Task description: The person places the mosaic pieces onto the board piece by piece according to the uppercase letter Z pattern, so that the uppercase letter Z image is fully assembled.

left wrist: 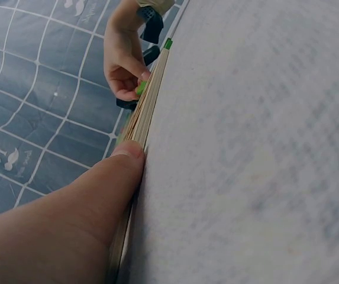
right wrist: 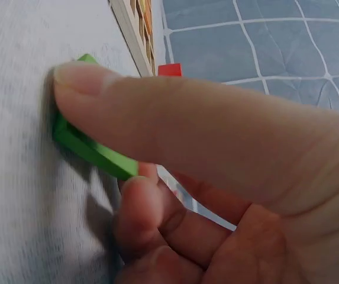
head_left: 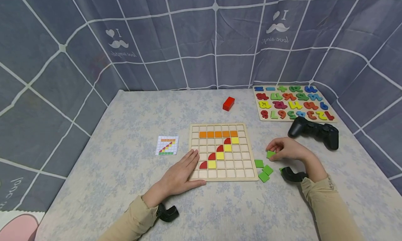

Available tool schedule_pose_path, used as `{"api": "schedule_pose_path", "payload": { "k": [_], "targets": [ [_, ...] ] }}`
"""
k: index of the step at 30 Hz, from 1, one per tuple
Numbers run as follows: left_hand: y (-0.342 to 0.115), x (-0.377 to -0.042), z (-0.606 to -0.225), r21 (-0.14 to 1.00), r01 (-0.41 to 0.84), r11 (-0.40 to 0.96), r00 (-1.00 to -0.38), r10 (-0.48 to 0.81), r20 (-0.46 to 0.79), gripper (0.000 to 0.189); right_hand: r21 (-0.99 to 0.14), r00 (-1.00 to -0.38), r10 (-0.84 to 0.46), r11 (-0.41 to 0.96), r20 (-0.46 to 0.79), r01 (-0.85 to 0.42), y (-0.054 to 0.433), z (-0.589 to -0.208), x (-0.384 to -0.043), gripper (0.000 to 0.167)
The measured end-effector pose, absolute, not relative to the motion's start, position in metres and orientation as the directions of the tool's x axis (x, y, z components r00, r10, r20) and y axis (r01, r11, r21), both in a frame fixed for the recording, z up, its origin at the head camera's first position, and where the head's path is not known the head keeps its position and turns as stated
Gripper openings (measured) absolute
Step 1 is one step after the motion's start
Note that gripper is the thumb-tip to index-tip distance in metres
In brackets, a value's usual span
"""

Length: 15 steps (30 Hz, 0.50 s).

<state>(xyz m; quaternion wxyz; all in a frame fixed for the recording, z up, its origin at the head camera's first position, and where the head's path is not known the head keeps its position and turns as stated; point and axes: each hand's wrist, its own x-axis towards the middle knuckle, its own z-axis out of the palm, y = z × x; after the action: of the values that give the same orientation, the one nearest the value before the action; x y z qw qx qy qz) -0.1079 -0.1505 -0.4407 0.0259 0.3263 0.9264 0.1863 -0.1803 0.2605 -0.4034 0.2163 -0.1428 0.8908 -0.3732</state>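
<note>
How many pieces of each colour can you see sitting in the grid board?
Orange squares: 5
Yellow squares: 4
Red quarter-circles: 4
Total visible in the grid board: 13

Green tile (right wrist: 98, 156) partly hidden by right hand (right wrist: 228, 154), pink object (head_left: 19, 229) cut off

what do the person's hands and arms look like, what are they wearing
The left hand and right hand are ungloved. Both arms wear beige sleeves reaching the wrists. Each wrist has a curved black device, and small dark lettering shows near the right cuff.
</note>
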Motion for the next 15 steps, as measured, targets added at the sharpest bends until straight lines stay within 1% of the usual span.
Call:
{"api": "schedule_pose_path", "payload": {
  "k": [4,6,12,15],
  "targets": [
    [-0.15,-0.108,-0.44,0.367,0.591,0.719,-0.787,0.613,0.067,0.09,-0.723,-0.86,-0.402,0.689,-0.315,-0.057,0.256,-0.402,-0.181,0.027],
    [-0.15,-0.108,-0.44,0.371,0.589,0.718,-0.788,0.612,0.064,0.09,-0.719,-0.862,-0.401,0.692,-0.311,-0.063,0.253,-0.401,-0.181,0.026],
    [-0.151,-0.108,-0.441,0.37,0.59,0.717,-0.787,0.613,0.067,0.09,-0.731,-0.884,-0.427,0.663,-0.192,-0.162,0.225,-0.396,-0.176,0.021],
    [-0.151,-0.109,-0.441,0.364,0.595,0.717,-0.786,0.614,0.074,0.09,-0.76,-0.861,-0.481,0.619,-0.167,-0.198,0.204,-0.394,-0.172,0.017]
  ]
}}
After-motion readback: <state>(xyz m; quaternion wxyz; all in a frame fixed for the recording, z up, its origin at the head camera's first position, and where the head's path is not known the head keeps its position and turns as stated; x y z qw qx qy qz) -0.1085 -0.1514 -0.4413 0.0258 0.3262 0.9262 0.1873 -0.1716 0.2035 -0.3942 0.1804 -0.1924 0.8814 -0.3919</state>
